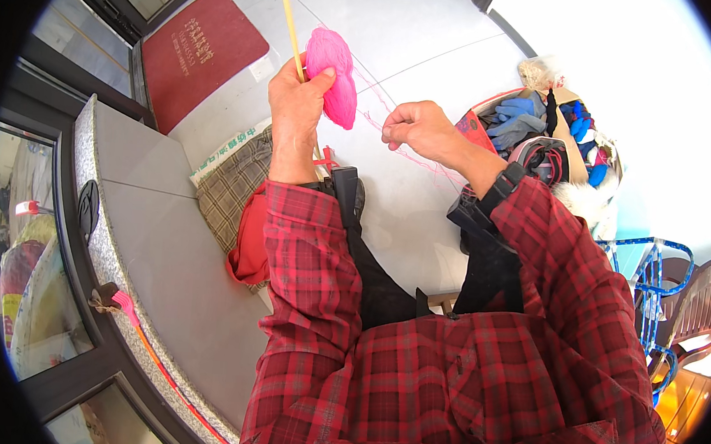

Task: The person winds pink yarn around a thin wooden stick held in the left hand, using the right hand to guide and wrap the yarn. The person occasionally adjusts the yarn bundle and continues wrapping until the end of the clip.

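In front of me my left hand (298,116) grips a bundle of bright pink yarn (332,66) together with a thin pale stick (291,29). The thumb presses on the yarn's side, and the stick juts up past the fingers. To the right, my right hand (426,134) has its thumb and fingertips pinched together on loose pink thread (374,88). Fine strands run between the bundle and this hand, and more trail below it toward my right wrist. The fingers hide exactly how the thread is held.
A container of gloves (517,117) and other items stands on the floor at right, near a blue-patterned frame (654,286) and brown chair (705,302). A checked cloth (232,179), red fabric (252,239) and stone-edged step (142,176) lie left. A red mat (210,45) bears writing.
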### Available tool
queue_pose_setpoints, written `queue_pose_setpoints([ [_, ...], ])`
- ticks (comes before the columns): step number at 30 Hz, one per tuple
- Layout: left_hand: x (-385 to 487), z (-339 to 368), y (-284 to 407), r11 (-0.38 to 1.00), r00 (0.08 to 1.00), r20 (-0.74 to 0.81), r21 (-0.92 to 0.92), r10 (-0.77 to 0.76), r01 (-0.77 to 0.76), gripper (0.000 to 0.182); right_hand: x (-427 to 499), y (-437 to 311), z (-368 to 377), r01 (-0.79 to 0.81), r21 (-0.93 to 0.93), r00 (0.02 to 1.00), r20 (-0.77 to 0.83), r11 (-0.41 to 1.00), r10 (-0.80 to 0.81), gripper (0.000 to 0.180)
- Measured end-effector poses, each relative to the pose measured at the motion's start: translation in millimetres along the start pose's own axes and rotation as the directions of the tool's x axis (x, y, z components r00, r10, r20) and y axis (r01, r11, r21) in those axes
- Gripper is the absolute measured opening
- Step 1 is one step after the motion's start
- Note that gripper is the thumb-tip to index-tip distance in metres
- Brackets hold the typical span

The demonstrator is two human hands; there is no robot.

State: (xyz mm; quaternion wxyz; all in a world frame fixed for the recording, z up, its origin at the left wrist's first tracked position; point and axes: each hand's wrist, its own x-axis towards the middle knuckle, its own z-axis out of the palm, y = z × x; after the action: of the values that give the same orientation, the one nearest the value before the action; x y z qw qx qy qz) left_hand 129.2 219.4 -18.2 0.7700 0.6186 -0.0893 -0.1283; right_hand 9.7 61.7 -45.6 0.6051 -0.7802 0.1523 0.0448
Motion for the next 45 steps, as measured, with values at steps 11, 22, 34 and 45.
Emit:
queue_pose_setpoints([
  [11, 2.4, -2.6, -1.8, 0.999, 1.0, -0.012, 0.029, -0.022, 0.023, 0.03, -40.6, -30.8, -62.6, 0.017, -0.031, 0.984, -0.175, 0.999, -0.022, 0.01],
  [22, 7.1, -8.1, -9.5, 0.999, 0.998, -0.046, 0.032, -0.032, 0.034, 0.03, -108.5, -51.6, -160.0, 0.115, 0.164, 0.936, -0.347, 0.98, -0.052, 0.015],
  [34, 19.5, -19.0, -23.4, 0.994, 0.992, -0.108, 0.083, -0.059, 0.068, 0.021, -244.6, -54.7, -342.6, 0.009, -0.023, 0.479, -0.877, 1.0, -0.025, 0.028],
  [45, 17.5, -17.3, -21.5, 0.997, 0.989, -0.129, 0.026, -0.073, 0.077, 0.01, -379.1, -42.0, -464.6, -0.304, -0.115, -0.054, -0.989, 0.946, -0.138, 0.015],
])
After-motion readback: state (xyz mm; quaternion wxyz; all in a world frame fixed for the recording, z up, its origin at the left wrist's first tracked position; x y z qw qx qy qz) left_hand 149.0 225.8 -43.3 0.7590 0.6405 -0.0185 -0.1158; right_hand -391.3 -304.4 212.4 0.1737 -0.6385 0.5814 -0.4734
